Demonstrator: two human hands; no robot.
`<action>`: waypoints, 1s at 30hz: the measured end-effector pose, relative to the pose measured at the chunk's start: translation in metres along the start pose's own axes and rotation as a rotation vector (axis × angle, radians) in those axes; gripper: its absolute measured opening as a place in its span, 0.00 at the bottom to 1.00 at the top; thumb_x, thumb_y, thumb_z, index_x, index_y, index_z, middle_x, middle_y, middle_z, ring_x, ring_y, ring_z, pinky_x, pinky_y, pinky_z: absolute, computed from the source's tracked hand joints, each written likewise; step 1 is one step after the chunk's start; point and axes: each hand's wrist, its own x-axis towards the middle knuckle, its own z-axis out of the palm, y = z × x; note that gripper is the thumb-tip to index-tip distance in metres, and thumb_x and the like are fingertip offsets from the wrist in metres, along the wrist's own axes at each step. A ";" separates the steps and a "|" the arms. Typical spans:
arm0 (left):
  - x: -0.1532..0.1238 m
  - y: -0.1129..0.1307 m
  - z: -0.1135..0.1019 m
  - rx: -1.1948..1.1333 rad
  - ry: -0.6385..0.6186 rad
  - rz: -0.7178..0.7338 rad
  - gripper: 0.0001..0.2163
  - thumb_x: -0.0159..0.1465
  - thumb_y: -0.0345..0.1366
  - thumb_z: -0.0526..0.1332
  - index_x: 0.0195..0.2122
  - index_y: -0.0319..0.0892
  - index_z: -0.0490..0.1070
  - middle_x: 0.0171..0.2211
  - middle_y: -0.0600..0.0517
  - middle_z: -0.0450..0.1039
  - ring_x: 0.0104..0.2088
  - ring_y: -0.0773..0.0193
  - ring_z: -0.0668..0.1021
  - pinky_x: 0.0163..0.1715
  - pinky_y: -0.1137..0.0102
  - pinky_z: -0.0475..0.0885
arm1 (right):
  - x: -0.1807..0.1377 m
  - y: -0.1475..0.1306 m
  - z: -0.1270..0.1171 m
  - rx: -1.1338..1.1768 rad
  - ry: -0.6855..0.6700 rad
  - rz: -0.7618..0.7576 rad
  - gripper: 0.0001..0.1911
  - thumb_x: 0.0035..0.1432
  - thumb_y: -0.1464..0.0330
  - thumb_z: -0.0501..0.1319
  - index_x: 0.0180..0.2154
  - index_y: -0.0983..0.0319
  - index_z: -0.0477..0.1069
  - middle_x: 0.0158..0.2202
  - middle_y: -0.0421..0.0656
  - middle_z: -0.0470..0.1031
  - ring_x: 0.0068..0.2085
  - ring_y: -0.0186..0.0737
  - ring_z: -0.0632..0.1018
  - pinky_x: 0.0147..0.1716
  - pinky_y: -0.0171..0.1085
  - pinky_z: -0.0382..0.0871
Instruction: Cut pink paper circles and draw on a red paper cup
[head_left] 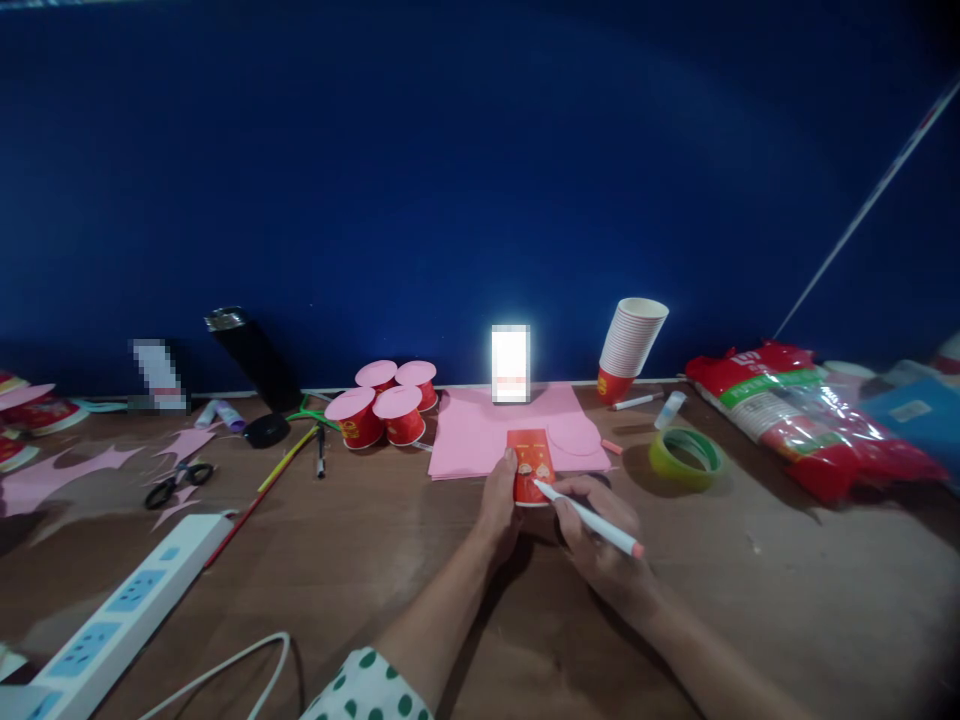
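Polka-dot sleeve [367,690] nearest, left forearm running up from it. White power strip [112,625] well left of pink paper sheet [472,435], nearer than it. Left hand [499,500] wrapped round left side of red paper cup [531,465]; cup stands on sheet's near edge. Right hand [600,535] pinches white marker [589,520]: tip at cup's lower right edge, seemingly touching, long axis slanting back rightward. Both hands at cup. Green tape roll [684,458] right of sheet. Four pink-topped cups [386,405] off sheet's far left corner. Leaning cup stack [630,345] beyond far right corner.
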 end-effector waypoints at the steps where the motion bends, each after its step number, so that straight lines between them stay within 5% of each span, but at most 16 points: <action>1: 0.000 0.000 0.000 0.001 -0.007 -0.003 0.23 0.54 0.56 0.60 0.31 0.36 0.71 0.26 0.49 0.73 0.26 0.64 0.73 0.30 0.70 0.66 | -0.001 0.001 0.000 0.002 -0.011 -0.007 0.05 0.58 0.71 0.57 0.34 0.61 0.71 0.30 0.42 0.75 0.30 0.38 0.76 0.31 0.35 0.70; 15: 0.006 -0.008 -0.005 0.001 -0.009 0.048 0.22 0.53 0.55 0.61 0.32 0.36 0.71 0.25 0.51 0.71 0.23 0.67 0.71 0.27 0.71 0.65 | -0.002 0.003 0.002 0.011 -0.034 -0.038 0.04 0.58 0.72 0.57 0.35 0.61 0.70 0.31 0.42 0.75 0.32 0.39 0.76 0.33 0.36 0.69; 30: 0.008 -0.003 -0.006 -0.089 0.160 -0.120 0.22 0.51 0.53 0.64 0.33 0.37 0.71 0.27 0.51 0.73 0.23 0.68 0.72 0.24 0.74 0.66 | 0.000 0.003 -0.002 -0.024 -0.036 0.086 0.06 0.59 0.68 0.56 0.33 0.61 0.70 0.27 0.41 0.74 0.27 0.37 0.74 0.29 0.34 0.69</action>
